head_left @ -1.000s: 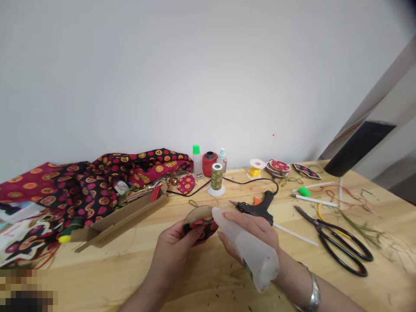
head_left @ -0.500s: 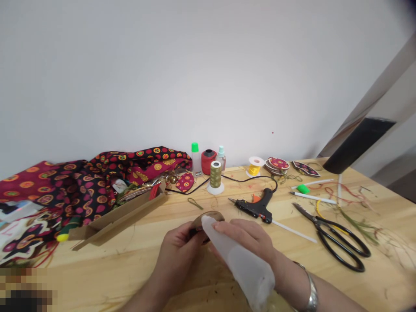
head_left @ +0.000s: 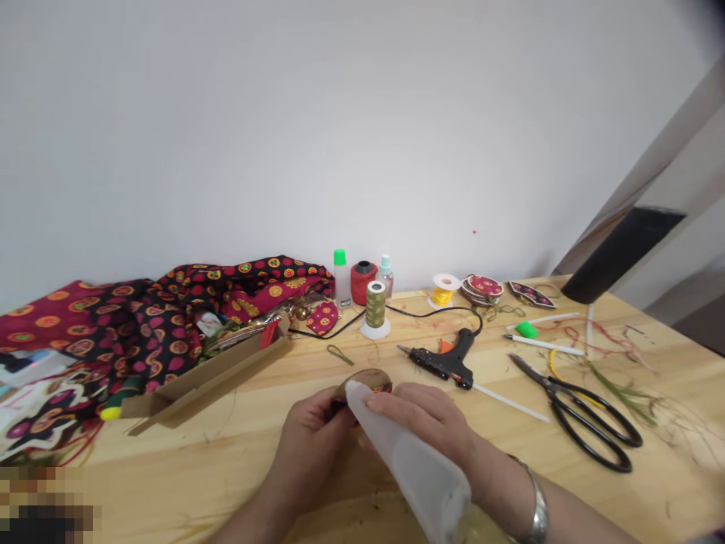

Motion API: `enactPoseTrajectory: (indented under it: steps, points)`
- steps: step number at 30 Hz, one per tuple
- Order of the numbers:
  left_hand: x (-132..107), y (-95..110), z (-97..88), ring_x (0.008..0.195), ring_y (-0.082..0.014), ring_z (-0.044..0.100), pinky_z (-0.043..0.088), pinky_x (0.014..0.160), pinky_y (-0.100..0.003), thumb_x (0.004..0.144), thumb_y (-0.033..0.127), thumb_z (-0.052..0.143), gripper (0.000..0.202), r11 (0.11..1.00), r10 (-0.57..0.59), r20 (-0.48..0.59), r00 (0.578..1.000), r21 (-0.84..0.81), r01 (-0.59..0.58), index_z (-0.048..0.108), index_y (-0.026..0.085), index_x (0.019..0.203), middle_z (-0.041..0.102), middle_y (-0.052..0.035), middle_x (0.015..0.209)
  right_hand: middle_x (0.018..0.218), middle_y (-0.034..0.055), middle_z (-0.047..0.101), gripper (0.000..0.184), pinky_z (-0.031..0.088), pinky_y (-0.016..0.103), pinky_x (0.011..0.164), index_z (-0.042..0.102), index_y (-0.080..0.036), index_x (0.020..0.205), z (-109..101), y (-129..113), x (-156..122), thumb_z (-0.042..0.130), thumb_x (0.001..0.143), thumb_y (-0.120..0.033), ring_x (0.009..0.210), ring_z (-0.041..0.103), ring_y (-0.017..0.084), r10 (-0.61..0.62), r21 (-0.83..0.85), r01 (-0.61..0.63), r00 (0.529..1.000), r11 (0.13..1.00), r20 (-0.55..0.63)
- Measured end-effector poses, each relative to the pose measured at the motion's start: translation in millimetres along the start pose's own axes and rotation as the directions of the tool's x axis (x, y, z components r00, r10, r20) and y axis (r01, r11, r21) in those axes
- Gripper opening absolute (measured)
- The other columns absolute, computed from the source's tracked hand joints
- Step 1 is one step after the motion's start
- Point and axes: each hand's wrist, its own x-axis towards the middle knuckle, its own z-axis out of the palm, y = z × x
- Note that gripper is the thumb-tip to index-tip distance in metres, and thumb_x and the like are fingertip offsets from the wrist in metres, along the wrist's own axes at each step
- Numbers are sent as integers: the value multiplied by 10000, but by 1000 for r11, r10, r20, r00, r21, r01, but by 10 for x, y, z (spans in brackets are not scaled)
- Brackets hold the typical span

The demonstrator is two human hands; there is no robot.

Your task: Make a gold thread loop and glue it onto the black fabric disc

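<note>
My left hand [head_left: 311, 434] pinches a small round cardboard piece wrapped in red-dotted black fabric [head_left: 371, 380] just above the wooden table [head_left: 238, 453]. A translucent white squeeze bottle [head_left: 413, 468] is gripped in my right hand [head_left: 430, 423], and its tip points at the round piece, touching or nearly touching its rim. Both hands sit close together near the table's front middle. A silver bracelet [head_left: 538, 506] rings my right wrist.
A black glue gun [head_left: 447, 363] with its cord lies just behind my hands, black scissors [head_left: 583, 415] to the right. Thread spools [head_left: 375, 306], small bottles [head_left: 340, 276] and finished fabric discs [head_left: 484, 289] line the wall. Patterned fabric [head_left: 170, 317] and a cardboard box [head_left: 204, 381] fill the left.
My hands drew down and nearer to me with the piece and bottle. The round piece turned so more of its cardboard face shows. The bottle tip shifted left along its rim.
</note>
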Motion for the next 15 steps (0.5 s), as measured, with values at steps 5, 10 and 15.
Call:
enactPoseTrajectory:
  steps: [5,10,15]
  points:
    - [3,14,1,785,-179,647,495,741,-246,704,211,664,206,999,0,-5,1000,-39,0,751,203,890,749,-3,799,761,40,639,451,504,262,542,465,-168,1216,-68,-34,67,627,795,-169,616,582,143,42,-31,-44,996,999,-73]
    - [19,37,-6,753,-176,663,515,715,-238,680,212,686,157,998,-7,-28,1000,-66,5,758,194,819,752,-4,756,853,74,680,441,532,262,564,467,-156,1211,-90,-27,96,619,797,-146,653,623,151,31,-27,-35,993,999,-111]
    - [22,53,-11,751,-185,674,531,703,-250,671,234,707,171,992,-54,-44,998,-113,49,753,179,826,759,-28,810,903,72,697,576,562,275,632,423,-185,1275,-40,67,4,662,752,-152,732,661,174,63,-49,-71,985,996,-158]
